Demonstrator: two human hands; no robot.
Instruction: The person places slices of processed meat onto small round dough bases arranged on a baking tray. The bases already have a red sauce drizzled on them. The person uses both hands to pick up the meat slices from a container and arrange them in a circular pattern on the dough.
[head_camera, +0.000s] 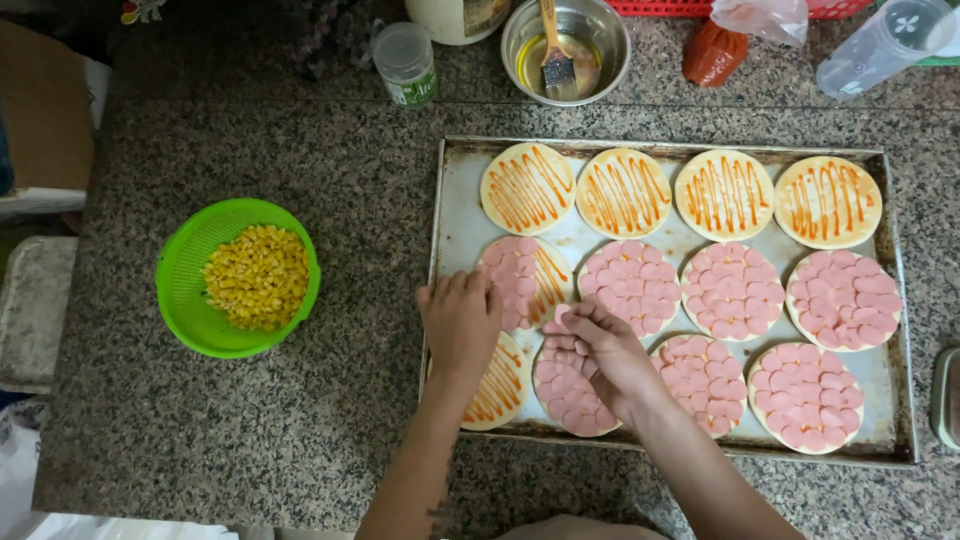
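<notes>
Over a baking tray (455, 200), the left hand (462, 318) lays fingers flat on a half-covered dough round (535, 275); the right hand (598, 352) pinches a sausage slice (562, 312), ready beside it.

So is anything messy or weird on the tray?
Nothing is spilled or askew. The round dough bases sit in neat rows on the worn metal baking tray; only the half-covered base by the left hand looks unfinished.
</notes>
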